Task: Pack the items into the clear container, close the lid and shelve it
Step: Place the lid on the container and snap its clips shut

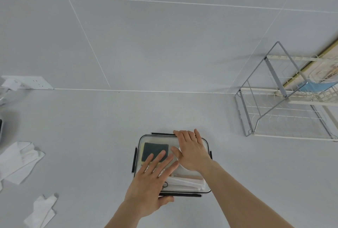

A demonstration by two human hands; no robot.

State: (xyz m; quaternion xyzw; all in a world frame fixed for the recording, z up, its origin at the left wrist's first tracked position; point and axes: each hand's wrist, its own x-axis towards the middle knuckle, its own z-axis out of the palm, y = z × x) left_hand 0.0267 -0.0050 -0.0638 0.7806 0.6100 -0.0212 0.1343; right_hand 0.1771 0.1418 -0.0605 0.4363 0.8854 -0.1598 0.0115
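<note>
Pressing flat on the lid of the clear container: left hand, palm down, fingers spread and straight, thumb hooked under the near rim. Resting further back on the same lid: right hand, also open and flat, fingertips reaching the far edge by the rear clip, gripping nothing.

Sitting low in the middle of a pale, smooth grey counter, close to the near edge. Rectangular, rounded corners, transparent glossy plastic, with slim black latch bars on all four sides; left latch sticking outward, near latch lying along the front. Cannot tell whether any latch is snapped down.

Visible through the lid: a dark, coarse scouring sponge with a yellow layer beneath, at the far left; folded white cloth and a tan strip at the near right, partly hidden by the hands.

Lying loose at the left of the counter, well apart from the box: crumpled white rags, soft and creased, and a smaller one nearer.

Standing at the right against the tiled wall: a wire rack, grey metal frame with thin cream grid shelves, something blue on its upper tier. Mounted low on the wall at the far left: a white socket plate.
</note>
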